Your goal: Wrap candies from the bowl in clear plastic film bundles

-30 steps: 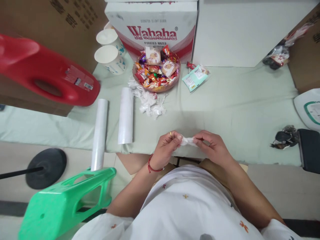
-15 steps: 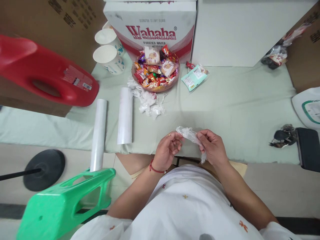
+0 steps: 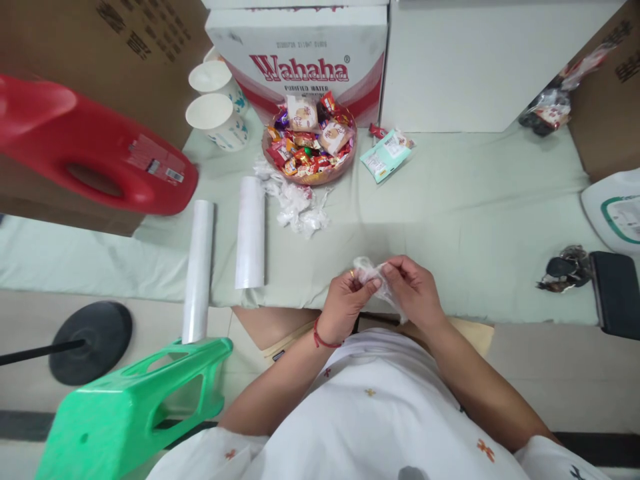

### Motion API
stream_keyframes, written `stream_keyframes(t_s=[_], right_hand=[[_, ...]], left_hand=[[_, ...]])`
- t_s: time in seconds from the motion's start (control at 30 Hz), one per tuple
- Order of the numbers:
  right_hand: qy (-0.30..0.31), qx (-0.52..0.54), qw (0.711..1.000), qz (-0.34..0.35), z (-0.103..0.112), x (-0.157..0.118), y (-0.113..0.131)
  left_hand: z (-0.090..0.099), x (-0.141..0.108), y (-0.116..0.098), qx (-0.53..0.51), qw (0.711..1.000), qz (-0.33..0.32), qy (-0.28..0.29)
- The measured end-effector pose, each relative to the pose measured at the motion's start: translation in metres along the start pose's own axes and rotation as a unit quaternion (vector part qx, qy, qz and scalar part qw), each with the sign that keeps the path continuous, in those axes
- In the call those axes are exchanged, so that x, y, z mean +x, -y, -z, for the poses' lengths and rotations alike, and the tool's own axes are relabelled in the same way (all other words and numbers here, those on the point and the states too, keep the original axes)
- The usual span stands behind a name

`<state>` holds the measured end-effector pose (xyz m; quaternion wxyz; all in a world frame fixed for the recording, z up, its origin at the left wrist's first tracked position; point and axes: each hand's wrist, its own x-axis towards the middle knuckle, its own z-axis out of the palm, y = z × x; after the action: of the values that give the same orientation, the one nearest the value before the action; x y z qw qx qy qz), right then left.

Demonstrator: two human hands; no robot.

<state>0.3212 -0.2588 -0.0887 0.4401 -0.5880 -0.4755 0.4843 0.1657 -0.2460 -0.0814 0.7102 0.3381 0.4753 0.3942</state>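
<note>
A thin, crumpled clear plastic bag (image 3: 369,271) is held between both hands near the front edge of the cloth-covered table. My left hand (image 3: 349,300), with a red string on its wrist, pinches the bag's left side between thumb and fingers. My right hand (image 3: 413,287) grips the bag's other side, and a loose end hangs below the fingers. Beyond the hands lies a pile of crumpled clear plastic (image 3: 300,208), in front of a round bowl of wrapped candies (image 3: 311,175).
Two white rolls (image 3: 250,233) (image 3: 198,273), paper cups (image 3: 210,112) and a red jug (image 3: 100,153) are on the left. A mint packet (image 3: 387,157) lies right of the bowl. Keys (image 3: 564,270) and a black phone (image 3: 615,293) lie far right. A green stool (image 3: 100,413) stands lower left.
My left hand has moved right and closed on the bag. My right hand has shifted slightly left, so the hands are closer together.
</note>
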Motion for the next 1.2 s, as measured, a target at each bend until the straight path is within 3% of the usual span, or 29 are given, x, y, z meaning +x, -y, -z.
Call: stream_keyframes(t_s=[0.2,0.3,0.37,0.5,0.57,0.7,0.87,1.07,1.2], right_hand=[[-0.097,-0.08,0.992,0.025,-0.004,-0.004,-0.002],[-0.137,-0.129,0.981,0.054,-0.001,-0.005,0.0],[-0.165,-0.162,0.969,0.085,0.0,-0.006,0.002],[-0.15,-0.202,0.955,0.159,-0.006,-0.012,0.005],[-0.136,-0.196,0.957,0.167,-0.011,-0.014,0.006],[-0.17,-0.138,0.97,0.104,-0.006,-0.012,0.005],[-0.191,0.0,0.981,0.022,0.018,-0.002,0.007],[-0.094,0.105,0.989,-0.049,0.029,0.009,0.006],[-0.015,0.212,0.966,-0.15,0.036,0.014,0.005]], left_hand=[[0.004,0.002,0.001,-0.01,0.999,0.036,-0.02],[0.006,-0.003,-0.001,0.034,0.993,-0.053,-0.101],[0.005,-0.008,-0.002,0.074,0.984,-0.109,-0.119],[-0.004,-0.01,0.001,0.085,0.994,-0.071,0.012],[-0.01,-0.005,0.005,0.059,0.997,-0.05,0.031],[-0.014,0.005,0.009,0.022,0.998,-0.051,0.001],[-0.001,0.008,0.003,0.017,0.999,-0.038,0.005],[0.01,0.007,-0.003,0.071,0.994,-0.078,0.002],[0.009,0.005,0.0,0.084,0.989,-0.119,0.011]])
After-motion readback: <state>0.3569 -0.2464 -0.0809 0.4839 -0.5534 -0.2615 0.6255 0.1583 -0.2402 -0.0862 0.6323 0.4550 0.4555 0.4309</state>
